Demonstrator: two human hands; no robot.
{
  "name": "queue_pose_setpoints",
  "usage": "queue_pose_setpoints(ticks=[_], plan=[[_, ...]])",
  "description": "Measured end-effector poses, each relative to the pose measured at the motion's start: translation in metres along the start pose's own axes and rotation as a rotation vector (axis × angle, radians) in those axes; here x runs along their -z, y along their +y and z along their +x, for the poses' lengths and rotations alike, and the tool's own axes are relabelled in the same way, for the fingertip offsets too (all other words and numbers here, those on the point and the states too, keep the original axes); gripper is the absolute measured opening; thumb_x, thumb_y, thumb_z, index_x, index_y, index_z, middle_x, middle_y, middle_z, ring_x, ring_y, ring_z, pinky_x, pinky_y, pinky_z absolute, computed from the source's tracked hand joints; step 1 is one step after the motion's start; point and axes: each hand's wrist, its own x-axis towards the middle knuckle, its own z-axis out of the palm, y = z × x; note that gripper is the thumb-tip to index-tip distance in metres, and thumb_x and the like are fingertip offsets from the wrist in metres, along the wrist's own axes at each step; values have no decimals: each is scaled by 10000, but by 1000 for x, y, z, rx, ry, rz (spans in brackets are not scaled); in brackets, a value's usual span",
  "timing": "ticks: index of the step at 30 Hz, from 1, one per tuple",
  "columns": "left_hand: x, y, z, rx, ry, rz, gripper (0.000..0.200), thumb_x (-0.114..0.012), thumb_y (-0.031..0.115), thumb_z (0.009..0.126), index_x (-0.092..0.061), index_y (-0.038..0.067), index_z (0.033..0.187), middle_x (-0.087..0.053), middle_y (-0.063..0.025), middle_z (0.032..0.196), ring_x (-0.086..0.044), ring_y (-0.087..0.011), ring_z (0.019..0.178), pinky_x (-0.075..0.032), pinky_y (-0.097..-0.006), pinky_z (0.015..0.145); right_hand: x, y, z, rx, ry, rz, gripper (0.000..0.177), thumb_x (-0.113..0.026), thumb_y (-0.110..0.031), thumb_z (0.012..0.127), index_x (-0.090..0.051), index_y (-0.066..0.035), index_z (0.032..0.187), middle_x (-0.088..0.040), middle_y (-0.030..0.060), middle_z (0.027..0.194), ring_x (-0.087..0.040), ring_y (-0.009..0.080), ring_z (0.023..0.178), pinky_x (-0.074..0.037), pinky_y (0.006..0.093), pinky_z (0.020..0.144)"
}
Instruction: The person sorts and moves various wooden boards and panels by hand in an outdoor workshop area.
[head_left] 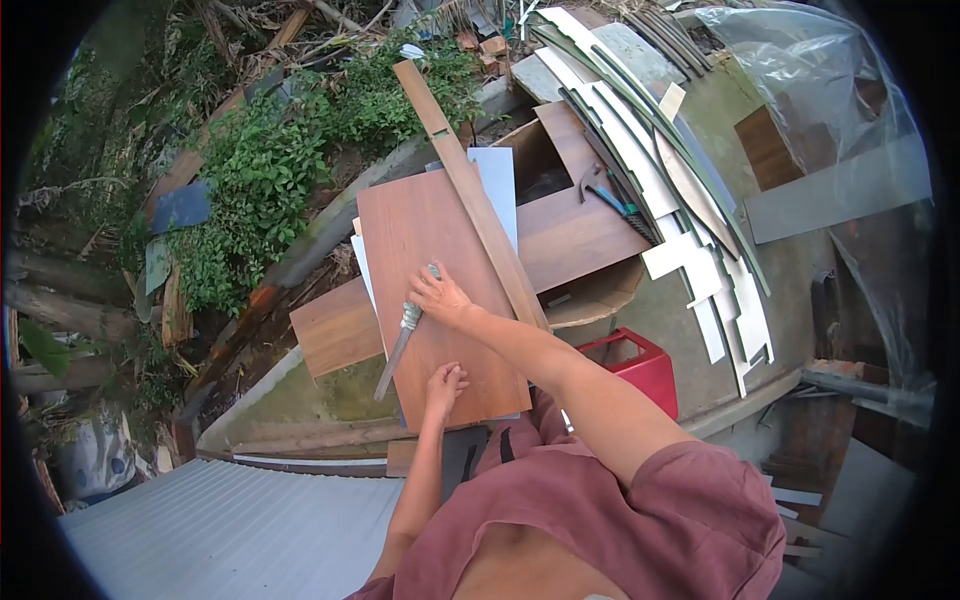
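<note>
A brown wood-grain board (400, 215) lies in front of me, slanting away from my lap. My right hand (441, 294) is over its middle, fingers curled round the lumpy grey handle of a long flat-bladed metal tool (394, 362). The blade points back toward me along the board's left side. Closer to my body, my left hand (446, 386) hovers over the lower part of the board with fingers curled together; what it holds, if anything, cannot be made out. Along the board's right side runs a long narrow wooden strip (470, 190) with a small notch.
More brown panels (575, 238) lie to the right, with a claw hammer (600, 187) on top. White trim strips (715, 285) are piled beyond them. A red plastic stool (645, 370) stands by my right knee. Corrugated sheet (240, 520) is at lower left, leafy plants (260, 190) behind.
</note>
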Motion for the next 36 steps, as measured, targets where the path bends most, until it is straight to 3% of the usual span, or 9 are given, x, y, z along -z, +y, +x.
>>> queue_pose_setpoints(ticks=[4,8,13,16,21,25,28,32,36], plan=[[-11,10,4,20,54,2,371,-482,282,926,-490,22,1191,-611,-106,1023,-615,-163,835,-487,-263,720,-8,12,-2,100,-223,179,208,-509,-184,828,-526,-127,1028,-529,61,958,-509,223,1011,-390,463,858],[-31,9,-1,34,103,-56,369,-486,276,925,-490,24,1195,-609,-110,1019,-616,-167,836,-488,-266,726,11,33,-48,-31,-148,490,284,-581,-175,785,-528,-105,1055,-530,81,991,-524,247,978,-437,426,818],[-56,7,6,74,74,-46,379,-505,250,916,-484,5,1205,-608,-108,1012,-609,-160,827,-480,-257,729,73,111,-123,-679,364,709,468,-614,-82,780,-414,-113,1202,-477,136,992,-547,356,853,-472,427,675],[-74,20,14,22,40,16,372,-503,248,917,-490,6,1200,-611,-104,1008,-610,-158,835,-480,-259,735,40,185,-167,-1139,415,446,465,-519,-153,870,-339,-121,1298,-443,183,1039,-537,390,869,-450,480,709],[-107,50,22,-25,11,30,363,-496,237,920,-494,5,1199,-614,-96,999,-610,-155,844,-480,-259,740,-6,262,-202,-1375,193,268,495,-537,-138,860,-330,-90,1308,-448,183,1046,-498,354,1002,-440,425,780],[-125,61,22,-45,-46,54,376,-488,250,930,-473,7,1216,-598,-91,1024,-605,-158,877,-484,-267,781,-20,274,-207,-1426,159,249,529,-567,-130,836,-327,-60,1302,-437,202,1092,-461,362,1052,-419,418,845],[-136,58,20,-32,-40,40,390,-500,229,919,-469,-6,1228,-603,-107,1043,-607,-167,891,-482,-277,791,-10,262,-208,-1209,153,-35,609,-620,-145,795,-314,-27,1308,-389,214,1233,-411,367,1124,-345,423,959],[-145,38,29,-142,9,119,433,-521,235,894,-464,-35,1229,-621,-146,1023,-615,-206,898,-477,-309,804,27,179,-231,-948,147,651,653,-604,-193,831,-261,8,1349,-379,235,1268,-403,372,1157,-355,420,959],[-146,27,43,-197,95,195,466,-538,259,875,-466,-52,1216,-635,-174,968,-619,-237,890,-474,-329,800,61,57,-288,-1028,-272,1282,807,-624,-330,817,-160,1,1389,-438,257,1244,-470,345,1145,-378,388,956]])
